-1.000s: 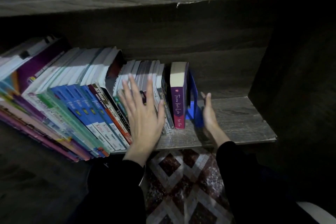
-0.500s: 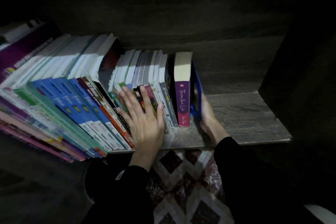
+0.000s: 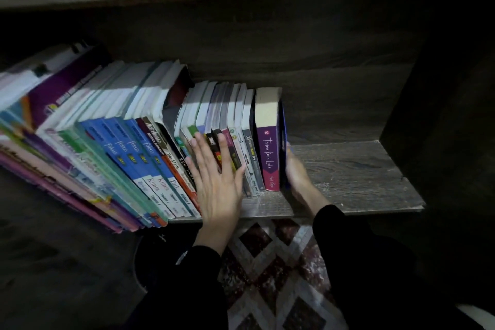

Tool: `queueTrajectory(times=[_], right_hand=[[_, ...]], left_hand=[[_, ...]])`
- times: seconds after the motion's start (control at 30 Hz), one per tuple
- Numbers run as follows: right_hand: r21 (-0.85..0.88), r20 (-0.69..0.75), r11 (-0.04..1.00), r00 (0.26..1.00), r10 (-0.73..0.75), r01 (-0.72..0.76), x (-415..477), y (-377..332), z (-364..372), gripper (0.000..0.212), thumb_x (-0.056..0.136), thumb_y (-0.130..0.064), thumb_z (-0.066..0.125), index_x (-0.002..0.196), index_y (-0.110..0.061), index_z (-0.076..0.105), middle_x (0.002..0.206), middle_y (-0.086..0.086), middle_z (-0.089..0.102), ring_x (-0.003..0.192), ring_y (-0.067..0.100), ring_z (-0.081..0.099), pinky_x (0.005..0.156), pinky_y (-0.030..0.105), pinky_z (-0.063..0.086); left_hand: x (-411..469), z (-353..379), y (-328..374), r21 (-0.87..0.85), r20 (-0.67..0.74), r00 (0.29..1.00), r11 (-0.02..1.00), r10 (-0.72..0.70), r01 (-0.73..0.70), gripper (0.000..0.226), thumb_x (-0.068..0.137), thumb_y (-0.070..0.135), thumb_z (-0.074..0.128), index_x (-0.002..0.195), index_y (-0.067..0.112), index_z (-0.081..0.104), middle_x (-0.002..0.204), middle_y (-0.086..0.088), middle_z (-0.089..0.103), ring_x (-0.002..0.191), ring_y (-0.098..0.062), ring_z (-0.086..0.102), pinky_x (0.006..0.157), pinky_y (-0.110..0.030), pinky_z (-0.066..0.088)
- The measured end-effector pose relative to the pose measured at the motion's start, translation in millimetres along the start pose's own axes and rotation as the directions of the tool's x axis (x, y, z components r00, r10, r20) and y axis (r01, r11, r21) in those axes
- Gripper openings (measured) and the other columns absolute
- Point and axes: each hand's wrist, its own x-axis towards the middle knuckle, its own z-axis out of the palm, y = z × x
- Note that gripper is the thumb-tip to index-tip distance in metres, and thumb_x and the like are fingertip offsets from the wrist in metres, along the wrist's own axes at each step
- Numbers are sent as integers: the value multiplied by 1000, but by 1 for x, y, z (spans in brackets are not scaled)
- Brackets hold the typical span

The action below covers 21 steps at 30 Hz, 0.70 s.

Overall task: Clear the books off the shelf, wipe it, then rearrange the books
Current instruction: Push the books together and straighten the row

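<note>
Head view: a row of books (image 3: 128, 126) stands leaning on a dark wooden shelf (image 3: 348, 169). The left hand (image 3: 217, 182) lies flat on the spines, fingers straight and spread. The right hand (image 3: 296, 177), fingers straight and together, presses a blue bookend (image 3: 282, 120) touching the purple book (image 3: 267, 153) at the row's right end.

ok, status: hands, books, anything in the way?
Left hand flat on books mid-row. Right hand flat against blue bookend at row's right end. Every book in view on shelf, none out. Nothing blocking.
</note>
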Motion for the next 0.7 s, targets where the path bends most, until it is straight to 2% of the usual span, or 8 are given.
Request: queueTrajectory(times=[0.07,0.13,0.23,0.37,0.47,0.6,0.67,0.7], right_hand=[[1,-5,998,998,-67,67,-15,-6,6,81,86,-77,28,139,-19,50,134,9,57,123,27,54,110,47,36],[40,-28,981,982,-188,189,-27,-9,17,97,72,-91,26,147,-31,37,148,4,44,136,25,42,115,50,28],[-16,-77,904,901,-426,426,-47,-14,31,60,94,-65,18,149,-45,10,159,-13,14,145,13,17,117,43,12],[-165,-60,824,828,-557,542,-55,-3,37,58,86,-71,19,140,-56,4,150,-29,10,145,6,10,116,36,12],[-167,-28,833,842,-539,527,-50,3,31,51,94,-56,24,141,-51,5,150,-28,10,137,-5,10,114,27,13],[-196,88,868,890,-448,456,-45,6,12,57,92,-62,25,143,-52,0,146,-33,2,128,-6,9,115,40,12],[-105,142,908,909,-391,407,-49,2,9,66,92,-66,30,149,-46,4,154,-26,4,133,-4,7,118,44,7],[-24,166,929,918,-360,369,-51,0,7,68,90,-69,33,150,-43,12,157,-18,13,138,0,15,119,45,13]], left_hand=[[-2,-5,-3,49,21,999,998,28,-29,106,86,40,66,151,16,-15,152,-16,-32,144,-29,-23,116,-45,-18],[0,-10,-6,101,42,997,993,61,-65,120,75,43,73,151,17,-17,152,-15,-32,143,-29,-25,114,-47,-20],[9,-12,-16,182,73,993,978,93,-105,133,64,53,76,150,16,-18,153,-13,-33,142,-29,-27,113,-47,-23],[14,-8,-24,311,116,990,943,80,-113,134,64,67,64,148,9,-24,152,-17,-34,142,-29,-29,111,-51,-24],[13,-7,-24,354,128,988,927,83,-124,129,68,71,53,146,6,-26,150,-20,-35,140,-31,-31,110,-53,-24],[9,-8,-23,401,147,986,907,77,-130,128,72,74,49,144,2,-28,148,-22,-37,139,-33,-34,110,-55,-23],[2,-7,-24,390,161,984,911,79,-137,132,71,70,58,145,1,-27,150,-21,-35,140,-32,-31,111,-54,-22],[-1,-6,-24,397,170,982,906,81,-143,133,72,68,61,145,0,-26,151,-20,-35,141,-32,-31,111,-53,-22]])
